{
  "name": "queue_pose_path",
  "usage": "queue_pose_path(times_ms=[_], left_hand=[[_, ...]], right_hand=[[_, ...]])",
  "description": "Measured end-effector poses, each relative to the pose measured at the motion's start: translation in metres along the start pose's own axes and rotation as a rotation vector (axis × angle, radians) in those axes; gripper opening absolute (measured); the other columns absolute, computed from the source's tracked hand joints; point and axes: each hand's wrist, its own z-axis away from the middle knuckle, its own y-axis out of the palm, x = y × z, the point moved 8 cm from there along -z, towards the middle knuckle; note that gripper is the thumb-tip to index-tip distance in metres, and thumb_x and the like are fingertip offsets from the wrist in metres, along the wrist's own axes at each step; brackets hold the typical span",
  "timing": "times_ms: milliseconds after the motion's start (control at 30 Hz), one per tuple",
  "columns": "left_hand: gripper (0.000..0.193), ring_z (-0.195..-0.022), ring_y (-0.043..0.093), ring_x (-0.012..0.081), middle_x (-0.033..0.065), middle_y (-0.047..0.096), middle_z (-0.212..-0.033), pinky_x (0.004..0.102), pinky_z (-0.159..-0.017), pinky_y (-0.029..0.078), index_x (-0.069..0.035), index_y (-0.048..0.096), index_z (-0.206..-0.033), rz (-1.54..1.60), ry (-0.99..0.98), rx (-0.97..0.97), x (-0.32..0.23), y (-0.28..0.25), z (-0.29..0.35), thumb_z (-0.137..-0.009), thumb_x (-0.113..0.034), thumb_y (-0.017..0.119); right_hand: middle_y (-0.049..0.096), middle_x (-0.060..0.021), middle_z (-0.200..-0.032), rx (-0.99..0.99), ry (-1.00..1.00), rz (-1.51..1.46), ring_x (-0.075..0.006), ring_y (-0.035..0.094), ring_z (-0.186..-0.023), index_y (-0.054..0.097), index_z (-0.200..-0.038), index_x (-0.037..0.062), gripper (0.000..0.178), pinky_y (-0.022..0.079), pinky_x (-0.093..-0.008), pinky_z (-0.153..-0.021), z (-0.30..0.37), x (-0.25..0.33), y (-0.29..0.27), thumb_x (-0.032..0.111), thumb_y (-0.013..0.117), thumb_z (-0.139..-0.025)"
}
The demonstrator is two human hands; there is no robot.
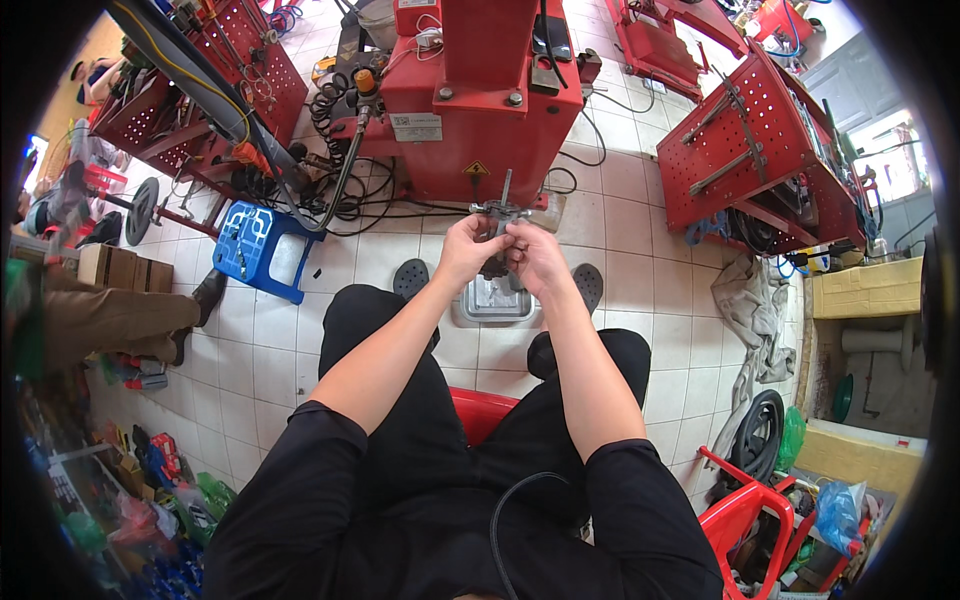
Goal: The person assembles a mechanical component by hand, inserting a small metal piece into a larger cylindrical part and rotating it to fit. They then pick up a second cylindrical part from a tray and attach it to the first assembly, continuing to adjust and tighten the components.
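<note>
Part [495, 266]: a dark metal piece, between your two hands, in front of you and a little past the tray's near edge; your hands cover much of its middle.
Rod [507, 185]: the thin length sticking out of the part's far end, away from you and toward the red machine [475, 150].
Long axis: along the rod, nearly straight ahead of you, across the line between your hands; you cannot tell its tilt from this one view.
Crossbar [500, 210]: lies sideways near the base of the rod, just beyond your fingers.
Left hand [460, 250]: on the part's left side, fingers bent in and narrow, holding it.
Right hand [537, 258]: on the part's right side, fingers curled on it, the thumb laid over toward the middle.
Nearer hand: neither; both touch the part, though your right fingertips reach further across its front.
Tray [497, 318]: grey, on the floor [480, 350], below the part; you cannot tell the height between them.
</note>
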Motion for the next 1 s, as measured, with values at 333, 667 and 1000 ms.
queue_pose_path(times_ms=[333,667,1000], left_hand=[[0.023,-0.083,0.063,0.0122,0.0086,0.066,-0.09,0.0231,-0.073,0.049,0.005,0.062,-0.1,0.098,-0.061,-0.096,0.008,-0.009,0.003,-0.08,-0.006,0.069],[0.015,-0.073,0.061,0.0104,0.0024,0.065,-0.087,0.0235,-0.064,0.047,-0.006,0.063,-0.094,0.309,-0.128,-0.117,0.014,-0.007,0.001,-0.08,-0.007,0.069],[0.011,-0.065,0.058,0.0085,-0.003,0.062,-0.077,0.025,-0.058,0.046,-0.013,0.061,-0.091,0.43,-0.263,-0.036,0.012,-0.003,0.002,-0.081,-0.01,0.067]], right_hand=[[0.053,0.0077,-0.069,-0.032,-0.094,0.212,-0.0025,0.04,-0.055,0.057,-0.079,0.0119,0.013,0.03,-0.02,-0.051,0.009,0.012,0.012,0.02,0.061,-0.088],[0.06,-0.0052,-0.071,-0.223,-0.344,0.609,-0.0151,0.054,-0.061,0.061,-0.09,-0.002,0.025,0.043,-0.0296,-0.057,0.006,0.024,0.0,0.023,0.058,-0.086],[0.06,-0.0207,-0.069,-0.125,-0.369,1.174,-0.0348,0.06,-0.066,0.056,-0.077,-0.0032,0.036,0.046,-0.0405,-0.061,0.018,0.023,0.025,0.032,0.061,-0.077]])
